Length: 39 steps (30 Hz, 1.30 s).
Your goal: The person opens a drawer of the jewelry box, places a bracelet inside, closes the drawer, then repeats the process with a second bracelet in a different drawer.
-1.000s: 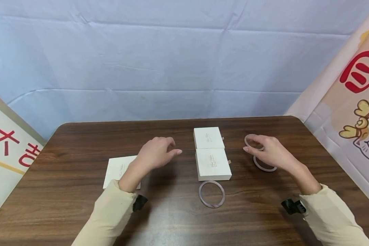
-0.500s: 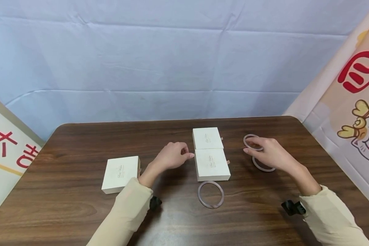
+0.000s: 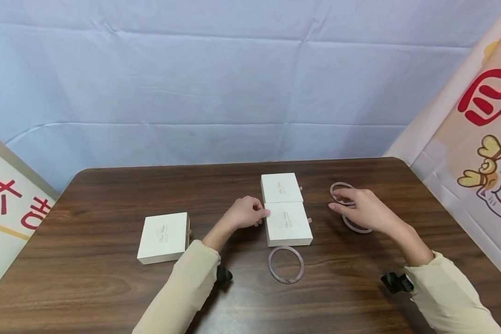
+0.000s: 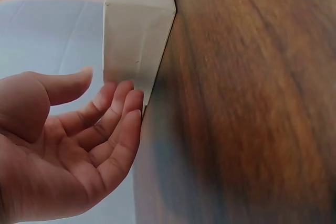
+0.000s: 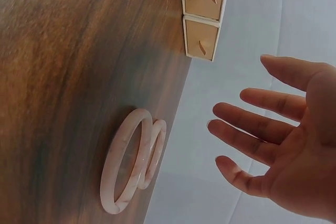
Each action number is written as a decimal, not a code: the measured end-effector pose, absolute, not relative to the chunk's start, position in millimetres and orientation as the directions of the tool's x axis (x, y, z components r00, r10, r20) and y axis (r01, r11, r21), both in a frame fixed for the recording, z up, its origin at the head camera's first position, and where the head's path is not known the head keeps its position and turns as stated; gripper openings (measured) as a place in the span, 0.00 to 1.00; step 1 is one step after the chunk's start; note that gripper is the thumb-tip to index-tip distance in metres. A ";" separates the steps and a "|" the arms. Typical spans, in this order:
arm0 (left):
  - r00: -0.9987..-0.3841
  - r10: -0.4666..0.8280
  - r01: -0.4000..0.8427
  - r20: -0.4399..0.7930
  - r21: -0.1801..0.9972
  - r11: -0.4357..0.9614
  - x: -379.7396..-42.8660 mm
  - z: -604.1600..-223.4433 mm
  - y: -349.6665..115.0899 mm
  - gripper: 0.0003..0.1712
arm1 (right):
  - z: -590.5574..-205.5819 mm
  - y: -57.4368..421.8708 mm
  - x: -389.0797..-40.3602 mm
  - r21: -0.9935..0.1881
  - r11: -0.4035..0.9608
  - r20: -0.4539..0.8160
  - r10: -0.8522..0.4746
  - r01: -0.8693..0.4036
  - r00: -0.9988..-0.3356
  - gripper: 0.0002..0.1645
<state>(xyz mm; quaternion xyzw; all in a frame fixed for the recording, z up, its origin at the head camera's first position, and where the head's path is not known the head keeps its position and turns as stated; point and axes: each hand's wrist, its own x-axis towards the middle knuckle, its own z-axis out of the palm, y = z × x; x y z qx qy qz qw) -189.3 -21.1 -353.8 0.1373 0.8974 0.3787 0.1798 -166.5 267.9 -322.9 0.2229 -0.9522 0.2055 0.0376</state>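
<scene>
Two white drawer boxes stand end to end mid-table: a near box [image 3: 285,225] and a far box [image 3: 280,186], with small ribbon tabs on their right ends. My left hand [image 3: 244,212] is at the left side of this pair; in the left wrist view its bent fingertips meet the white box wall [image 4: 136,40], while the thumb stands apart. My right hand [image 3: 365,208] hovers over two pale pinkish bangles, the rear bangle [image 3: 332,190] and the front bangle [image 3: 356,230]. Its fingers [image 5: 252,119] are spread and hold nothing. Another bangle [image 3: 271,265] lies just before the near box.
A third white box [image 3: 163,235] sits apart on the left of the brown wooden table [image 3: 87,278]. A pale cloth [image 3: 217,83] hangs behind the table, and printed banners [image 3: 490,139] flank it.
My left hand has moved right, from beside the left box to the side of the middle pair. My right hand stays over the bangles, its fingers shifting slightly.
</scene>
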 end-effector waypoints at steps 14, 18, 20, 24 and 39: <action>-0.896 0.358 0.000 -0.262 0.808 0.590 -194.5 -363.2 -15.9 0.15 | -324.6 266.2 -168.6 -0.347 0.809 0.186 -0.436 -0.474 -0.880 0.13; -0.892 0.360 -0.017 -0.273 0.817 0.577 -194.5 -363.6 -15.8 0.15 | -326.5 265.2 -170.1 -0.357 0.803 0.172 -0.446 -0.477 -0.878 0.14; -0.889 0.361 -0.028 -0.280 0.822 0.568 -194.5 -363.8 -15.7 0.15 | -327.1 264.0 -170.5 -0.368 0.795 0.160 -0.456 -0.482 -0.875 0.15; -0.886 0.363 -0.045 -0.288 0.834 0.550 -194.2 -364.0 -15.5 0.14 | -326.8 260.5 -171.1 -0.391 0.782 0.128 -0.477 -0.486 -0.869 0.17; -0.881 0.351 -0.125 -0.318 0.871 0.475 -194.3 -369.7 -15.0 0.13 | -329.2 245.9 -176.4 -0.683 0.682 -0.147 -0.478 -0.261 -0.866 0.15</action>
